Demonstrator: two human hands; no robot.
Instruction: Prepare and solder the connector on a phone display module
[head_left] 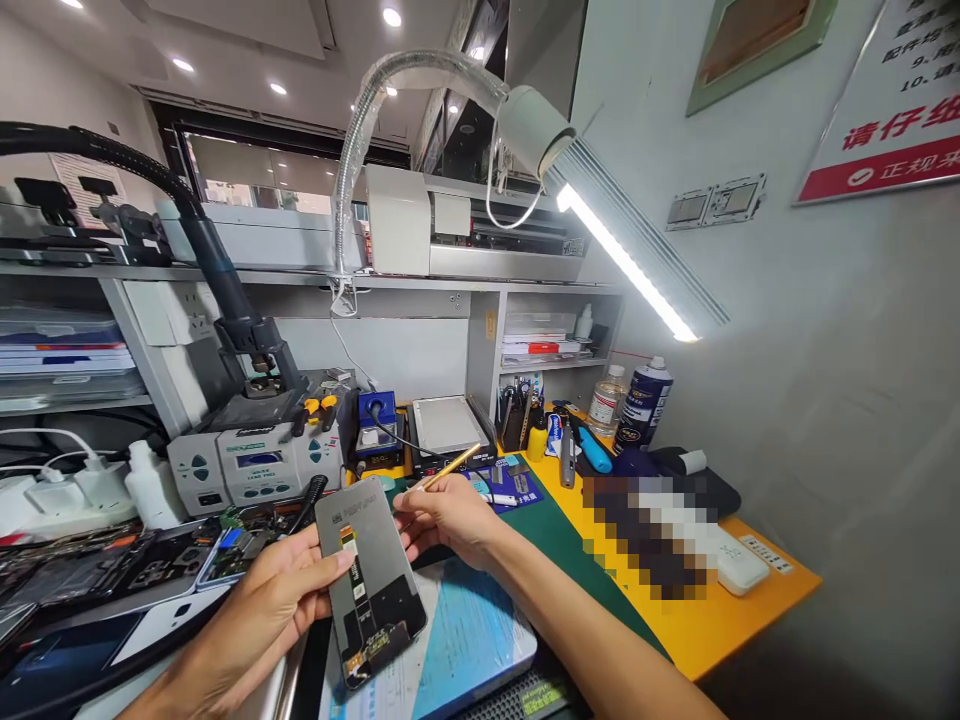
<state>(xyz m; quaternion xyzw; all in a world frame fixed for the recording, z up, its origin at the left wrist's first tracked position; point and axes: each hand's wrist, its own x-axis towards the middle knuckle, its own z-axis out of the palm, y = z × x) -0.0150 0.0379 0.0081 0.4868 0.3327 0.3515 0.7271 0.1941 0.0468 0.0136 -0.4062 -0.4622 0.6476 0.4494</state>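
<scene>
A phone screen assembly (385,560) is tilted up with its grey back and flex cable toward me. My left hand (289,590) is closed on its left edge, thumb lying over the cable near the top. My right hand (455,515) is at the upper right edge of the screen, its fingers closed round a thin gold-coloured rod-like tool (457,462) that points up and to the right. The tool's other end is hidden by the fingers, so its kind does not show. Beneath the screen lies a blue and white box-like block (480,640).
A lit lamp (630,250) hangs over the bench. Behind my hands stand a grey rework station (259,460), a blue soldering iron stand (376,425) and a flat plate device (450,430). Phone parts (97,570) crowd the left; a spray can (643,405) stands right, beside a bottle (606,402).
</scene>
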